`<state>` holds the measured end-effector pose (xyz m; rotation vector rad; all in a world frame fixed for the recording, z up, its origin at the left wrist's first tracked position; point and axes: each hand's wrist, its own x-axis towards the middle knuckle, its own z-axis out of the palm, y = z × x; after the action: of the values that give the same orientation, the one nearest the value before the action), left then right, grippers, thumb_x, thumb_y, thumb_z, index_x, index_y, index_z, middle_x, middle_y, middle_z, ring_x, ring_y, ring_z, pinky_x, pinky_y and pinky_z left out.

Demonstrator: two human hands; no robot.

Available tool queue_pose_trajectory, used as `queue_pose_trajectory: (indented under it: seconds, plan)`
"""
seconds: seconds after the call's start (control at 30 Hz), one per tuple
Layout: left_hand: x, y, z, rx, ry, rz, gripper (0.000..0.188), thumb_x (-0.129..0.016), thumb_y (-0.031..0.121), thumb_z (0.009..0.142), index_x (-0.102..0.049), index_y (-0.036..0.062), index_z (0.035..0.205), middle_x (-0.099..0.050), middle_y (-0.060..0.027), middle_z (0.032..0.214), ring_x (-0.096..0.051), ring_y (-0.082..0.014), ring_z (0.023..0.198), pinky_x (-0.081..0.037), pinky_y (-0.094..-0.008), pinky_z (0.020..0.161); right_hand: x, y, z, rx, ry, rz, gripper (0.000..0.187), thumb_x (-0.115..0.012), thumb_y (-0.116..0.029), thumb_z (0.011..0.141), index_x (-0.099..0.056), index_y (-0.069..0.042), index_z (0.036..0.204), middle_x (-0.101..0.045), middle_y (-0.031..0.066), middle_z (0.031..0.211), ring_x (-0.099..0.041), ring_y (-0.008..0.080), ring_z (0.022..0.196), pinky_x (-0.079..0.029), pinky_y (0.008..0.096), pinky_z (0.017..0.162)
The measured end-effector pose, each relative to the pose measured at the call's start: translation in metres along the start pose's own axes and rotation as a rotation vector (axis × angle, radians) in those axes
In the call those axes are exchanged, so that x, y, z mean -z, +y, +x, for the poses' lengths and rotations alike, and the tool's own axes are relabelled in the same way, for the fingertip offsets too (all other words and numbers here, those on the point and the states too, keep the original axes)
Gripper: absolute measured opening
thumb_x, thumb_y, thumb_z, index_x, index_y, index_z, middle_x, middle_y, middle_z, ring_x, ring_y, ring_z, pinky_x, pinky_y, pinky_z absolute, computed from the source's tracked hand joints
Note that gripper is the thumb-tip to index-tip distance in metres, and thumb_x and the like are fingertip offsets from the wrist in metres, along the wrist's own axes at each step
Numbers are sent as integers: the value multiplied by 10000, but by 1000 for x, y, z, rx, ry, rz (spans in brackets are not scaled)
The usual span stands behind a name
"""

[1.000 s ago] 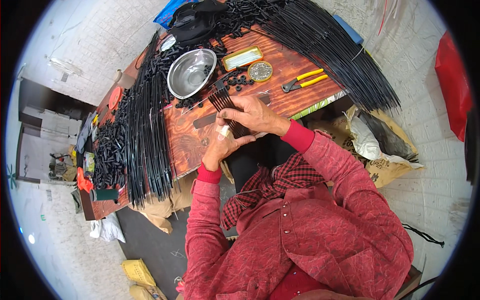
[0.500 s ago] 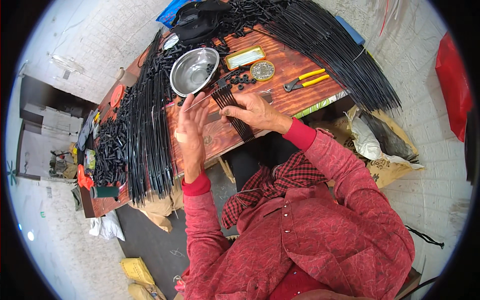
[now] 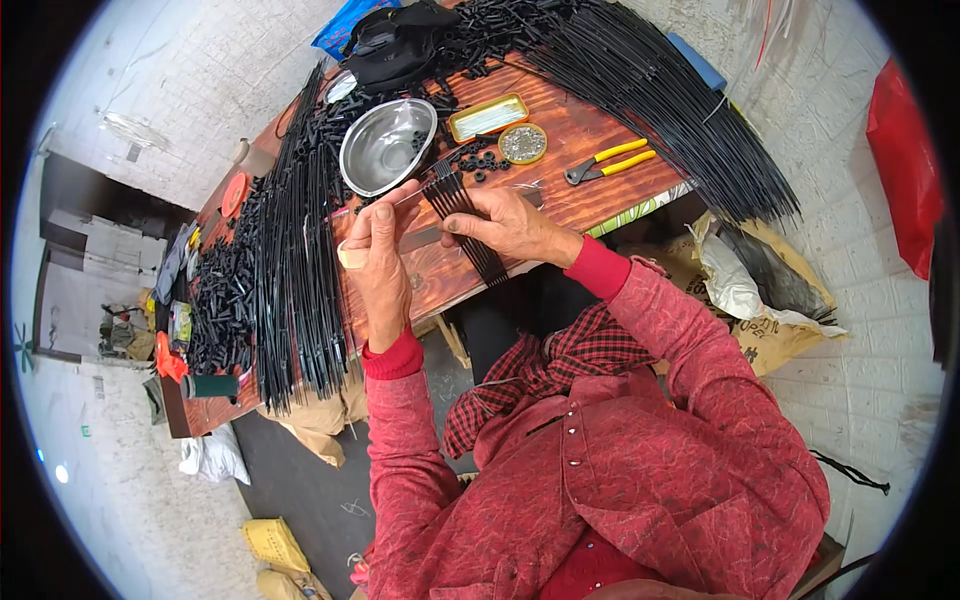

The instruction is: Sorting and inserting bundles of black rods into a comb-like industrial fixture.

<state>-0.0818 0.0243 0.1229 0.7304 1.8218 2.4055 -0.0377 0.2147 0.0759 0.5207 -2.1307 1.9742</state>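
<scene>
Left hand [image 3: 383, 268] now tighter around thin wire [image 3: 425, 184]

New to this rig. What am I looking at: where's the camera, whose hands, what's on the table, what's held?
No robot here: these are a person's bare hands. The view is from the left of two fisheye cameras worn on their head, looking down, so straight edges bend near the rim.

The right hand grips a flat row of thin black strips. The left hand is raised beside it, near a thin pale strand; whether it pinches the strand is hard to tell.

On the wooden table are a metal bowl, a yellow-rimmed tray, a round dish of small bits, yellow-handled cutters, long black rods and small black pieces.
</scene>
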Motion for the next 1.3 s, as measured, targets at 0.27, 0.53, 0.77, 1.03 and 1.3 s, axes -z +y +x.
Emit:
queue_pose_trajectory:
  seconds: [0.27, 0.53, 0.77, 1.03, 1.3]
  plan:
    - [-10, -6, -4, -64, -17, 54, 356, -582, 275, 1070, -689, -44, 1186, -736, -169, 1153, -705, -195, 1009, -571, -336, 916, -6, -7, -1, 26, -26, -49, 267, -615, -296, 1024, -709, -69, 1129, -767, 67, 872, -734, 186, 808, -553, 342, 737]
    - [-9, -4, -11, 24, -96, 176, 448, -606, 158, 1018, -542, -42, 1414, -645, -162, 1319, -661, -216, 1126, -557, -341, 939, -2, -2, -2, 28, -10, -94, 319, -633, -340, 1014, -702, -47, 1118, -751, 95, 824, -730, 217, 738, -544, 359, 681]
    - [21, -81, -59, -247, -534, 949, 947, -928, 409, 652, -534, 3, 1412, -477, -205, 1447, -430, -409, 1368, -386, -509, 1117, -1, -5, -10, 69, -18, -234, 346, -625, -344, 1012, -688, -17, 1106, -717, 161, 810, -705, 316, 711, -522, 395, 663]
    - [27, -135, -66, -251, -613, 1135, 788, -895, 483, 699, -621, 37, 1288, -508, -195, 1368, -499, -402, 1247, -449, -492, 1016, -4, -10, -20, 134, -23, -216, 316, -626, -297, 1002, -678, -11, 1126, -722, 180, 850, -711, 357, 750, -529, 418, 665]
    - [20, -133, -61, -369, -525, 1038, 692, -890, 396, 741, -602, 42, 1262, -557, -175, 1278, -547, -386, 1178, -491, -472, 949, -5, -16, -24, 88, -53, -163, 271, -647, -246, 995, -686, 3, 1096, -742, 170, 892, -739, 318, 821, -547, 378, 712]
